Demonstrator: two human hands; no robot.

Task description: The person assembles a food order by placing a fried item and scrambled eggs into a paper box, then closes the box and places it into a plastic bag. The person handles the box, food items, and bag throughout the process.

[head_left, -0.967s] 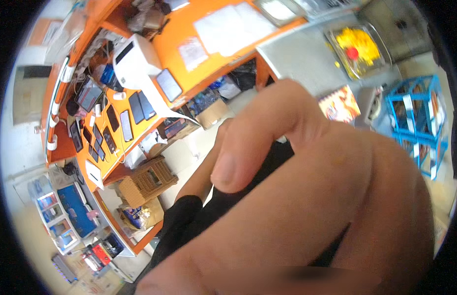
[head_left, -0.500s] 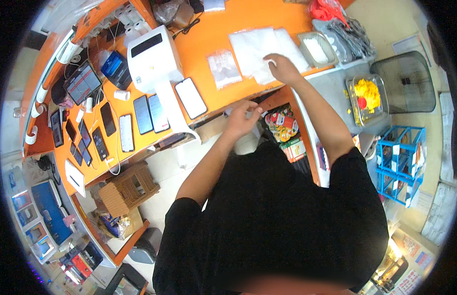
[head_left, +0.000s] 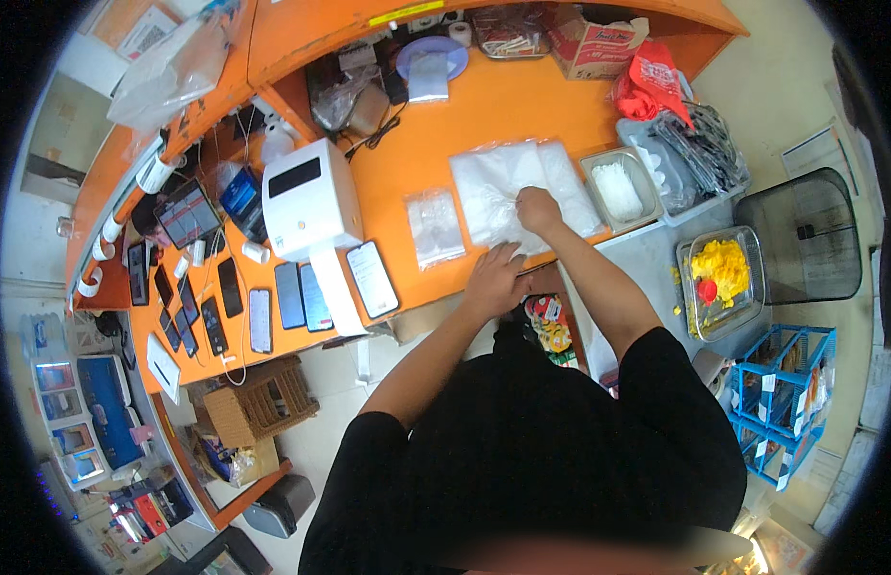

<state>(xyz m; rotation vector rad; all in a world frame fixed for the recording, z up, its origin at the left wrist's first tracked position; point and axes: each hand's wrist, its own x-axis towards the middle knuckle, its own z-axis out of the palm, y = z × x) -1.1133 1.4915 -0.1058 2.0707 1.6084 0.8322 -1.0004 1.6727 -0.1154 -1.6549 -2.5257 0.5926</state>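
White boxy printer (head_left: 313, 213) first, on the orange table (head_left: 395, 177); a white-screened phone (head_left: 372, 280) hugs the front edge. Here's the bare left hand (head_left: 496, 284), fingers loosely apart at that edge. Translucent white plastic bags (head_left: 498, 172) lie just behind, the bare right hand (head_left: 538, 210) clamped on them, fingers together.

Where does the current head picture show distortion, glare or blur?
Head view: the orange shelf bows near the rim, and corners are black; head view: a bright spot glares at lower right, a smear blurs the bottom edge; head view: left hand and right hand look fairly clear.
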